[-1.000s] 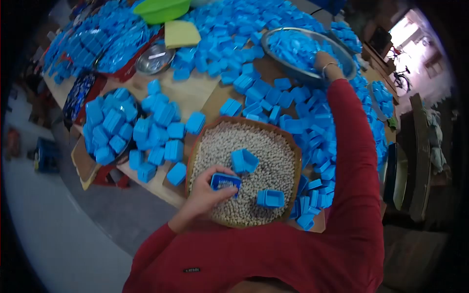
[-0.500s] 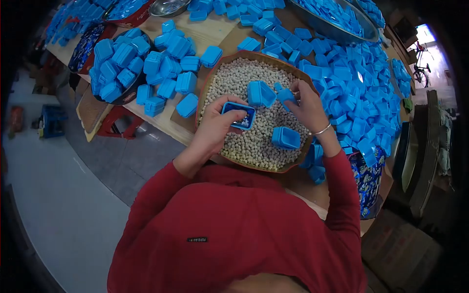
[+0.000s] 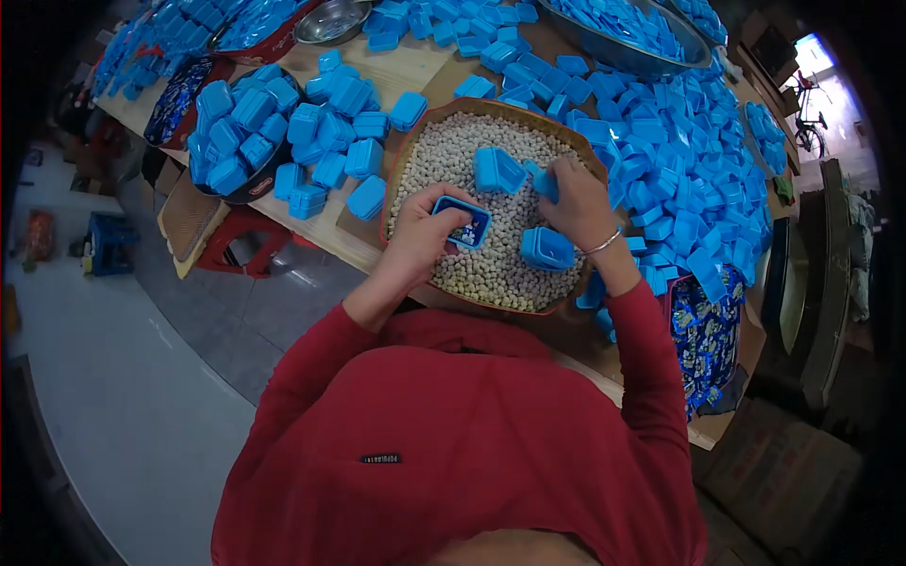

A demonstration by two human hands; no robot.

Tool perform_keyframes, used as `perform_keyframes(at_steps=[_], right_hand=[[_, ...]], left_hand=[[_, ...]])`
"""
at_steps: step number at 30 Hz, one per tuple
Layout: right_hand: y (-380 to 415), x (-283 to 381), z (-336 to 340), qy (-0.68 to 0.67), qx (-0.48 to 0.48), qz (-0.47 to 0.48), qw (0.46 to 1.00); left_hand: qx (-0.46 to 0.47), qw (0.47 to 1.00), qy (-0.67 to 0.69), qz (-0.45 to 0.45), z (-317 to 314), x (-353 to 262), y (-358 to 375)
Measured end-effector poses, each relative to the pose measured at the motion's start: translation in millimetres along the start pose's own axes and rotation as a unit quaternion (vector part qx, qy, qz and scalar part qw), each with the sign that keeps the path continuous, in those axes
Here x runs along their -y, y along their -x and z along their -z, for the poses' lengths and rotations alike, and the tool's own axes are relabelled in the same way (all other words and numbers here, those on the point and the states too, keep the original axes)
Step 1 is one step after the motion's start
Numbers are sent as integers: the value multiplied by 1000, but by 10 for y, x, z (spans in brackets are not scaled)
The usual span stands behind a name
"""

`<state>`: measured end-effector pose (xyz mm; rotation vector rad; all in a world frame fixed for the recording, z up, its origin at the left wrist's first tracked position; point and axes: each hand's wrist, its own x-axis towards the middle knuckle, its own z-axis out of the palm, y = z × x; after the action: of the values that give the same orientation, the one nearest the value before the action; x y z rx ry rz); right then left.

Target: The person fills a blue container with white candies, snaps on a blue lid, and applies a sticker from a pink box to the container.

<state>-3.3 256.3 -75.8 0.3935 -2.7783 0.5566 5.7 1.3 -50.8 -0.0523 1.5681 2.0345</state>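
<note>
My left hand (image 3: 423,234) grips a small blue plastic box (image 3: 485,228), its thumb over the open top. Something dark and a few white bits show inside. Under both hands is a wide tray (image 3: 500,307) full of round, pale beads (image 3: 453,151). My right hand (image 3: 578,206), with a bracelet at the wrist, pinches a small blue plastic piece (image 3: 542,181) low over the beads; its exact kind is partly hidden by the fingers. Between the hands, an open blue box (image 3: 498,172) rests on the beads, and nearer me sits another blue box (image 3: 547,249).
Closed blue boxes (image 3: 344,94) lie left of the tray, beside a full dark bowl (image 3: 249,191). A large heap of open blue boxes (image 3: 661,170) spreads to the right. Blue patterned packets (image 3: 703,340) hang at the right table edge. A red stool (image 3: 241,247) stands at left.
My right hand has moved slightly left and down with the blue piece, closer to the beads. My left hand keeps its hold on the box. The whole view has shifted a little.
</note>
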Motion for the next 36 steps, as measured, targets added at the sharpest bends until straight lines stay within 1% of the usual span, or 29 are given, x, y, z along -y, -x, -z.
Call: perform_keyframes(at_steps=[1, 3, 4, 6, 7, 8, 9, 11, 12, 13, 15, 18, 21, 25, 27, 30, 33, 36], right_hand=[[-1, 9, 59, -26, -9, -12, 1000], [10, 69, 267, -78, -27, -35, 996], [14, 153, 384, -135, -16, -29, 990], [24, 390, 598, -249, 6, -19, 968], [24, 504, 661, -249, 11, 21, 968], [19, 626, 704, -249, 16, 60, 967], [24, 720, 711, -248, 20, 99, 964], [23, 845, 670, -200, 20, 156, 967], [22, 891, 659, -176, 20, 187, 966], [31, 928, 666, -145, 47, 181, 972], [23, 940, 674, -152, 26, 188, 970], [19, 979, 686, -152, 4, 202, 967], [45, 1001, 707, -125, -10, 220, 967], [84, 1009, 658, -74, -54, 244, 965], [67, 996, 676, -91, -52, 239, 965], [54, 1001, 699, -117, -53, 232, 964], [72, 1006, 697, -138, -44, 221, 964], [95, 1023, 723, -167, -24, 219, 961]], left_hand=[[-1, 1000, -2, 9, 38, 11, -33], [-7, 999, 46, 25, 42, -5, -11], [-10, 997, 70, 35, 27, -30, 18], [54, 998, 6, -5, 17, -62, 77], [87, 996, -25, -25, 7, -81, 102], [120, 993, -4, -5, -15, -113, 121], [127, 991, -23, -27, -28, -94, 121], [141, 985, -59, -75, -56, -60, 116], [135, 988, -47, -53, -94, -101, 155], [138, 988, -49, -52, -101, -133, 174], [143, 987, -53, -50, -95, -178, 199], [161, 982, -62, -74, -102, -187, 218], [153, 983, -64, -81, -128, -184, 219], [109, 985, -80, -109, -222, -218, 240], [104, 986, -72, -105, -252, -261, 251], [137, 979, -111, -98, -174, -254, 236], [144, 977, -125, -96, -155, -292, 243], [196, 969, -115, -97, -110, -379, 279]])
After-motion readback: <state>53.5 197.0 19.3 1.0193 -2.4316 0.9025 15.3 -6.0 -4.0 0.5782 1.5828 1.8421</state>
